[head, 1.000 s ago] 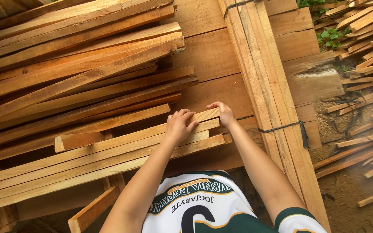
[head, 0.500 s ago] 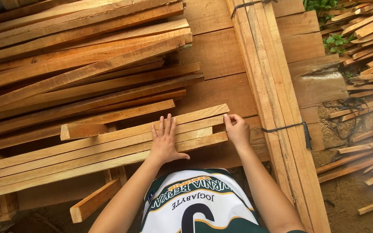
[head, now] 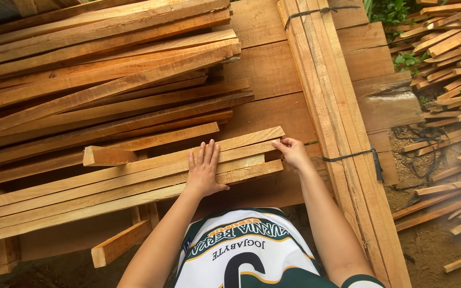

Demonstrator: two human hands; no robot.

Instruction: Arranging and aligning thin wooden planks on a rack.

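Closest to us we see our own jersey (head: 252, 256), white with green trim, and our two bare forearms reaching forward over the timber. Just left of the jersey a short wooden offcut (head: 121, 242) pokes out from under the stack, angled toward us. Our left hand (head: 204, 170) lies flat and open, palm down, fingers spread and pointing away from us, pressing on top of a small group of long pale slats (head: 108, 184) that lie side by side and run from the lower left up toward the right. Our right hand (head: 293, 153) is at the right-hand ends of those same slats, fingers curled loosely against the end of one of the upper ones; we cannot tell whether it truly grips the end or only pushes against it. The slat ends are not flush there, the topmost reaching furthest right. A short block (head: 109, 156) rests on the slats to the left of our left hand. To the right of our right hand stands a strapped bundle of slats (head: 342, 133), bound with dark bands and running away from us. Under everything we see broad flat planks (head: 273, 74). Beyond our hands a large loose pile of reddish battens (head: 97, 69) fans out to the left. Far right, on the bare ground, lie scattered sticks (head: 444, 58) and some green plants (head: 390, 10).
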